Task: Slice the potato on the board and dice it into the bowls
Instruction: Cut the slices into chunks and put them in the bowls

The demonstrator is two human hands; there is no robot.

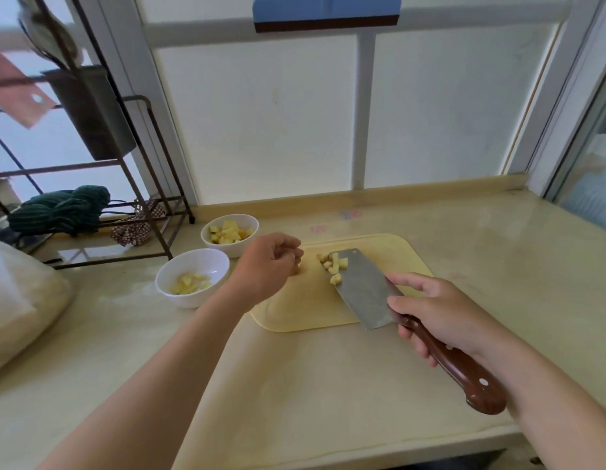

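Note:
A pale yellow cutting board (305,307) lies on the counter. My right hand (440,317) grips the brown handle of a cleaver (366,290), whose flat blade carries several potato cubes (333,266) over the board. My left hand (271,266) hovers at the board's left end with its fingers curled over a small potato piece; whether it holds the piece is unclear. Two white bowls stand left of the board. The far bowl (250,228) is well filled with potato dice, and the near bowl (166,281) holds a few pieces.
A dark metal rack (159,212) stands at the back left with a green cloth (60,208) on it. A pale bag (20,300) lies at the left edge. Window panes rise behind the counter (481,252), which stretches right of the board.

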